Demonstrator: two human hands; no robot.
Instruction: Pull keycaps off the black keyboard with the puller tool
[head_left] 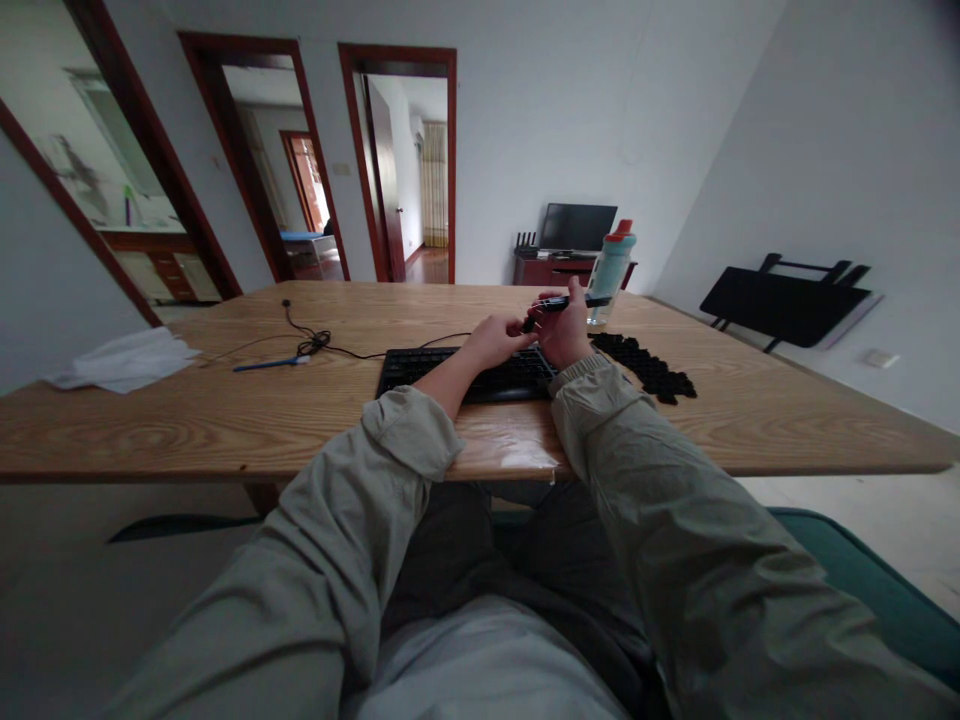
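A black keyboard (480,375) lies on the wooden table, partly covered by my hands and left forearm. My right hand (566,335), above its right end, is wrapped round a dark-handled tool with thin wire prongs, which looks like a keycap puller (555,303). My left hand (495,340) reaches across the keyboard to the prong end. Its fingers pinch a small black piece, apparently a keycap (528,325). Right of the keyboard, several loose black keycaps (649,368) are laid close together on the tabletop.
A coiled black cable (315,342) runs left from the keyboard, next to a blue-handled brush (266,364). White cloth or paper (124,360) lies at the table's left end. A teal bottle (611,265) with an orange lid stands behind my right hand. The table's front edge (510,472) is near my lap.
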